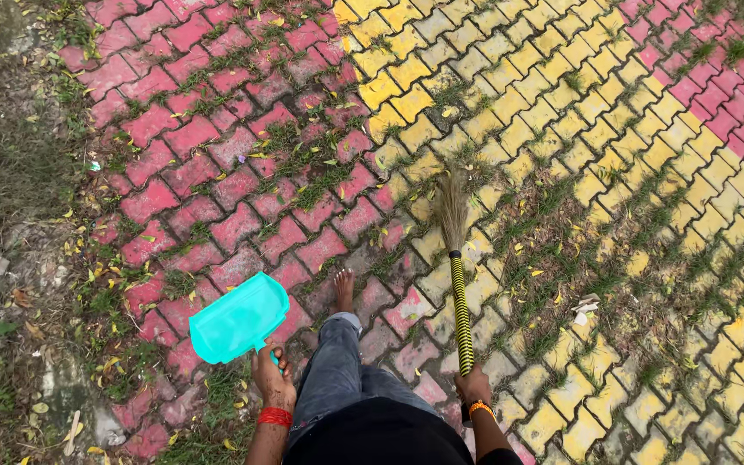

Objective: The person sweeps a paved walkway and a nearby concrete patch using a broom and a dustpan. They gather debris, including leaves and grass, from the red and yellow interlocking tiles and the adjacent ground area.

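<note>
Left hand is closed round the short handle of a turquoise dustpan, held low over red pavers, pan mouth tilted up and to the left. A red thread band sits on that wrist. Right hand grips the top of a broom (yellow-and-black striped handle, straw bristles), fingers wrapped shut; bristle tips touch the yellow pavers ahead. An orange band is on the right wrist. One bare foot steps forward between dustpan and broom, leg in grey jeans. Grass and small yellow leaves fill paver joints. A paper scrap lies right of the broom handle.
</note>
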